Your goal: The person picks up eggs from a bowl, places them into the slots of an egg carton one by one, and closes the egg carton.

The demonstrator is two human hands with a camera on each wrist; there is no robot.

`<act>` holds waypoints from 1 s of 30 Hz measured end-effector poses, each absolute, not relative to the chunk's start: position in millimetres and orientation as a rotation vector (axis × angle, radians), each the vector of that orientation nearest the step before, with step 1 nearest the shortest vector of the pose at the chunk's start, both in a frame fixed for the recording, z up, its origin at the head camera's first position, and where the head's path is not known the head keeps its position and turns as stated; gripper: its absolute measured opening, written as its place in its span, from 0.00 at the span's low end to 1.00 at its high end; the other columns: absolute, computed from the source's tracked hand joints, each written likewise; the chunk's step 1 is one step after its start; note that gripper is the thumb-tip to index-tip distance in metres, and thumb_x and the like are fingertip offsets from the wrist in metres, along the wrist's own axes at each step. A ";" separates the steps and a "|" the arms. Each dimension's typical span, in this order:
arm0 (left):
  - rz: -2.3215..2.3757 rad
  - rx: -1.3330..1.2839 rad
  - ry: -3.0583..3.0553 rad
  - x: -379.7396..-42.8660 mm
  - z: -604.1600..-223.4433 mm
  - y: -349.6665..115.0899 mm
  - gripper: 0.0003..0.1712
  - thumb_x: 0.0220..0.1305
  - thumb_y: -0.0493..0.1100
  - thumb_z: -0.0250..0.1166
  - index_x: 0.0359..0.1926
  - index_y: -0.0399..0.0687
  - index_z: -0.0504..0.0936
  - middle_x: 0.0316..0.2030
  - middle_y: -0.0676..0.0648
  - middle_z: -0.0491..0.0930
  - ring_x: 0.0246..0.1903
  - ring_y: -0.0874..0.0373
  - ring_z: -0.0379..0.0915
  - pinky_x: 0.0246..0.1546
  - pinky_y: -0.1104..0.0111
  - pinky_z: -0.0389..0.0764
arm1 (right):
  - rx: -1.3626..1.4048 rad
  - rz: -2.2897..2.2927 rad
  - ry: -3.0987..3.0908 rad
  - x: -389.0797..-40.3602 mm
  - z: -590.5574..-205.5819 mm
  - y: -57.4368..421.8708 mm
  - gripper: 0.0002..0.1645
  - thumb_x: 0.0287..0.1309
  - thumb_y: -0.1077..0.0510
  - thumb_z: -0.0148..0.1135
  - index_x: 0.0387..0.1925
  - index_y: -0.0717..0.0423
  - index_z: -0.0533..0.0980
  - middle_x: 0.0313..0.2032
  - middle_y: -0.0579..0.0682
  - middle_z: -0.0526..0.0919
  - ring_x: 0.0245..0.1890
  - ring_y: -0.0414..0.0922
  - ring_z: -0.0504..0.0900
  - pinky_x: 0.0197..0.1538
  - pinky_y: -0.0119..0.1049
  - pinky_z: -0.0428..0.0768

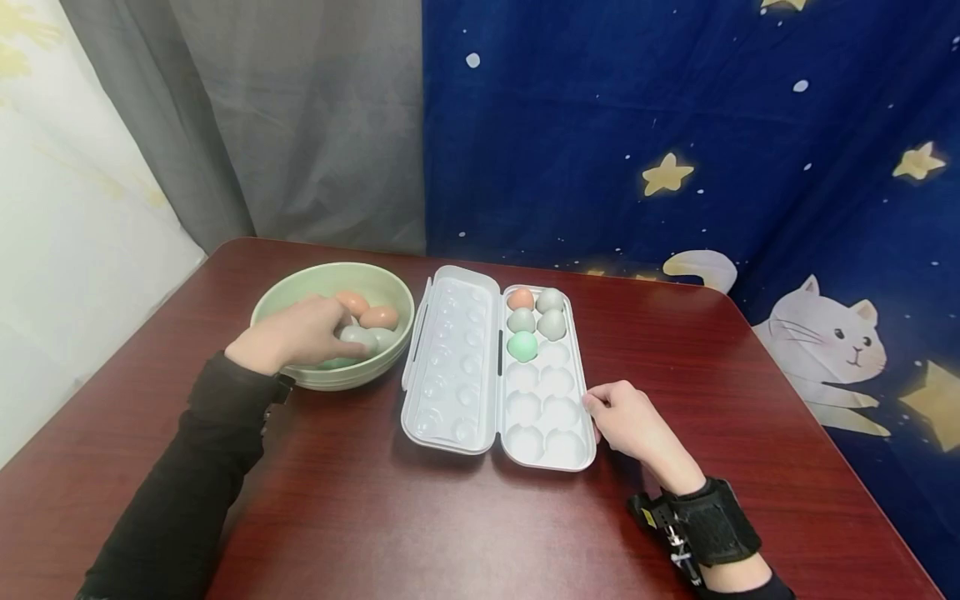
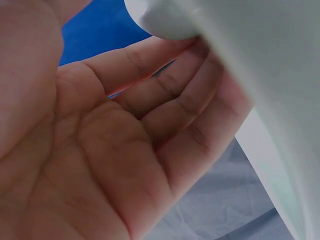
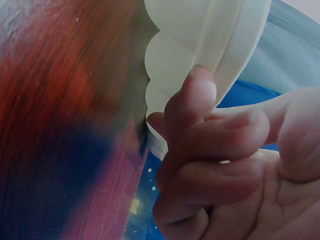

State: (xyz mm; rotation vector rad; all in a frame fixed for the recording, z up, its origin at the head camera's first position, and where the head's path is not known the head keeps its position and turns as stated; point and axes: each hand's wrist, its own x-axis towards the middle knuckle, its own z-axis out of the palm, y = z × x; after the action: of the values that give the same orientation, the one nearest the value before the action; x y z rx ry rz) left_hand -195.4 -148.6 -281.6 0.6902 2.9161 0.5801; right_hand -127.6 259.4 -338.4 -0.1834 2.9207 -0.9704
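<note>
Nearest, noticed one dark sleeve (image 1: 168, 492) on the left arm and one black strap (image 1: 716, 521) round the right wrist, with a yellow tag (image 1: 649, 517) beside it, too small to read. Found the right hand (image 1: 626, 419) narrow, with curled fingers, pinching the right edge of one white egg box (image 1: 540, 396). Saw the box lying open on the reddish-brown table (image 1: 375, 517), with the lid (image 1: 452, 358) folded out to the left. Counted twelve cups in two rows of six, five of them filled at the far end: one orange egg (image 1: 521, 299), three pale grey eggs (image 1: 552, 324) and one green egg (image 1: 522, 347). Just left of the lid, found one pale green bowl (image 1: 330, 383). Saw the left hand (image 1: 298, 331) reaching in over the rim, holding a grey egg (image 1: 358, 339) between thumb and fingers. Counted beside it two orange eggs (image 1: 378, 317), another grey egg and part of a green one; could not count anything under the hand. Farther off, saw two curtains, one grey (image 1: 315, 125), one dark blue (image 1: 570, 167), the latter printed with one white cat (image 1: 821, 342) and at least four yellow stars (image 1: 667, 175).
</note>
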 end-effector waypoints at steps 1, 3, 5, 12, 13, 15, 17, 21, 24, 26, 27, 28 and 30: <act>0.593 0.700 2.913 -195.5 -281.4 -148.8 0.19 0.59 0.51 0.68 0.47 0.47 0.84 0.46 0.50 0.81 0.35 0.57 0.73 0.45 0.61 0.71 | -0.184 -0.969 2.921 -127.8 -338.6 259.6 0.17 0.65 0.64 0.51 0.21 0.57 0.77 0.11 0.48 0.73 0.15 0.42 0.69 0.24 0.36 0.67; 0.616 0.719 2.904 -195.8 -280.8 -149.1 0.18 0.59 0.51 0.69 0.48 0.49 0.84 0.43 0.51 0.82 0.37 0.57 0.74 0.46 0.61 0.70 | -0.186 -0.971 2.922 -127.9 -338.9 260.0 0.17 0.66 0.64 0.51 0.21 0.57 0.77 0.11 0.47 0.72 0.15 0.42 0.69 0.24 0.37 0.67; 0.620 0.737 2.915 -196.5 -279.9 -149.5 0.15 0.57 0.50 0.69 0.44 0.51 0.84 0.40 0.52 0.82 0.36 0.57 0.73 0.45 0.61 0.70 | -0.189 -0.973 2.922 -127.9 -338.9 260.2 0.17 0.66 0.64 0.51 0.21 0.57 0.77 0.11 0.46 0.72 0.15 0.42 0.69 0.24 0.37 0.66; 0.603 0.847 3.034 -201.1 -279.7 -150.9 0.08 0.53 0.43 0.69 0.32 0.44 0.82 0.31 0.53 0.81 0.33 0.56 0.74 0.40 0.62 0.72 | -0.183 -0.983 2.916 -127.8 -338.6 260.2 0.17 0.66 0.64 0.51 0.22 0.57 0.78 0.10 0.46 0.71 0.14 0.42 0.68 0.22 0.35 0.66; 0.611 0.848 3.046 -201.4 -279.8 -151.1 0.09 0.52 0.42 0.70 0.33 0.43 0.83 0.33 0.52 0.81 0.33 0.56 0.75 0.40 0.62 0.72 | -0.179 -0.986 2.914 -128.0 -338.5 260.1 0.16 0.66 0.64 0.51 0.22 0.57 0.78 0.10 0.46 0.71 0.14 0.42 0.68 0.22 0.35 0.66; 0.630 0.839 3.055 -201.1 -278.9 -151.0 0.10 0.51 0.42 0.71 0.34 0.43 0.82 0.33 0.51 0.81 0.34 0.56 0.74 0.40 0.62 0.72 | -0.178 -0.995 2.912 -128.2 -338.5 260.3 0.16 0.66 0.64 0.51 0.23 0.57 0.78 0.10 0.46 0.71 0.14 0.42 0.68 0.21 0.35 0.65; 0.652 0.829 3.059 -200.9 -278.3 -151.1 0.12 0.50 0.43 0.71 0.35 0.42 0.82 0.33 0.51 0.80 0.34 0.55 0.74 0.40 0.61 0.71 | -0.171 -1.001 2.910 -128.3 -338.3 260.1 0.15 0.66 0.64 0.51 0.24 0.58 0.79 0.10 0.46 0.71 0.14 0.41 0.68 0.20 0.34 0.65; 0.680 0.828 3.065 -200.7 -277.5 -151.2 0.14 0.48 0.43 0.72 0.35 0.42 0.82 0.31 0.50 0.80 0.34 0.55 0.74 0.40 0.61 0.71 | -0.175 -0.994 2.913 -127.6 -337.9 259.7 0.16 0.65 0.64 0.51 0.23 0.58 0.79 0.10 0.46 0.71 0.14 0.42 0.68 0.22 0.36 0.66; 0.692 0.834 3.081 -199.9 -276.2 -150.5 0.13 0.48 0.42 0.71 0.35 0.41 0.81 0.30 0.49 0.79 0.33 0.55 0.73 0.39 0.61 0.71 | -0.176 -0.993 2.913 -127.0 -337.5 259.4 0.16 0.65 0.64 0.51 0.22 0.57 0.78 0.10 0.45 0.71 0.14 0.42 0.68 0.22 0.36 0.66; 0.694 0.837 3.098 -199.5 -275.2 -149.8 0.12 0.48 0.41 0.71 0.34 0.41 0.80 0.29 0.48 0.78 0.31 0.54 0.72 0.37 0.60 0.71 | -0.172 -0.994 2.910 -126.7 -337.2 259.1 0.16 0.65 0.64 0.51 0.22 0.57 0.78 0.10 0.46 0.71 0.14 0.42 0.68 0.22 0.36 0.66; 0.689 0.843 3.110 -199.1 -274.9 -149.5 0.12 0.49 0.41 0.71 0.34 0.40 0.80 0.28 0.48 0.77 0.31 0.53 0.71 0.36 0.60 0.71 | -0.171 -0.996 2.909 -126.8 -337.1 259.1 0.16 0.66 0.64 0.51 0.22 0.57 0.78 0.10 0.46 0.71 0.14 0.42 0.68 0.22 0.35 0.66; 0.684 0.849 3.123 -198.9 -274.8 -149.3 0.11 0.49 0.40 0.70 0.33 0.40 0.80 0.28 0.47 0.76 0.30 0.53 0.70 0.35 0.60 0.71 | -0.169 -0.998 2.908 -126.8 -337.0 259.0 0.16 0.66 0.64 0.51 0.22 0.57 0.78 0.10 0.46 0.71 0.14 0.42 0.68 0.21 0.35 0.66; 0.682 0.858 3.142 -199.4 -275.6 -148.8 0.11 0.51 0.40 0.70 0.33 0.40 0.79 0.28 0.46 0.75 0.30 0.52 0.70 0.34 0.61 0.71 | -0.170 -0.995 2.909 -126.6 -336.7 258.8 0.17 0.66 0.64 0.51 0.22 0.57 0.78 0.10 0.47 0.71 0.14 0.42 0.68 0.22 0.35 0.66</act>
State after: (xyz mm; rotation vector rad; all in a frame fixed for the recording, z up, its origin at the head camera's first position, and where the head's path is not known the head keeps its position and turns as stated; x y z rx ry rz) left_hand -199.4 -148.8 -275.6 0.8580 3.1418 0.6818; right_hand -126.6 258.8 -336.7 -0.1704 2.9094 -0.9948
